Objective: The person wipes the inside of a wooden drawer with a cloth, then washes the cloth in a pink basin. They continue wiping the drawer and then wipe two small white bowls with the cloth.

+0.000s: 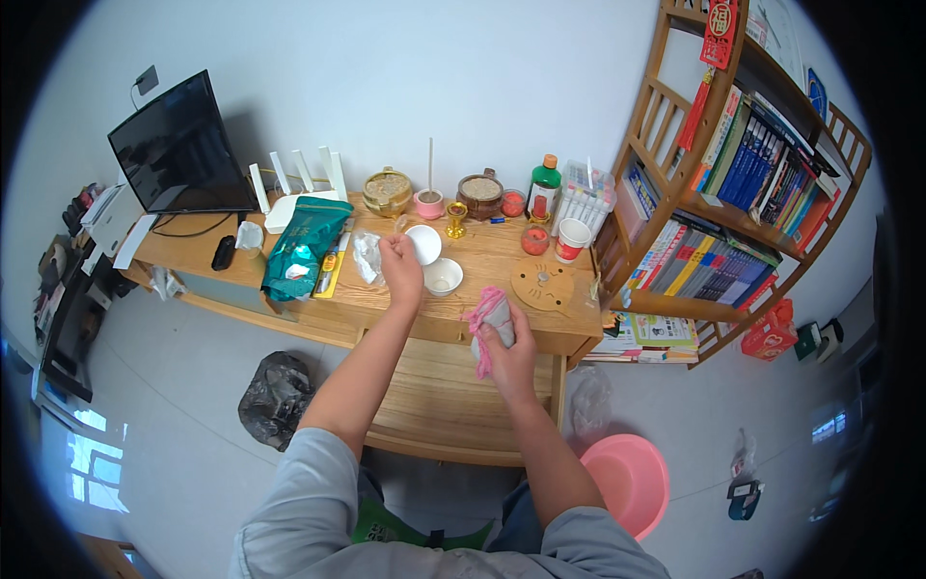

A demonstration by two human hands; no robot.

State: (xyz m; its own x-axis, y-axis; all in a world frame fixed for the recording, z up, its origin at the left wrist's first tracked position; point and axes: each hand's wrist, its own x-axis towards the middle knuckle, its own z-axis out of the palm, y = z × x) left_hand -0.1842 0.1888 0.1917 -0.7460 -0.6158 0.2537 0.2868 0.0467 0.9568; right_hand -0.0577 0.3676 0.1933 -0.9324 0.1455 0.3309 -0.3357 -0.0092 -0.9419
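My left hand is closed, fingertips turned inward, just beside a white round lid or small dish; whether it pinches anything is hidden. A white bowl stands right of that hand on the wooden desk, and a crumpled clear plastic bag lies to its left. In my right hand, above the desk's front edge, is a bundle of grey-white cloth with pink trim. A cat-face wooden board lies beyond that hand.
Behind are a gold cup, a brass-coloured pot, a paper cup and a green bottle. A green foil bag lies left. Below, an open drawer juts out; a pink basin sits on the floor.
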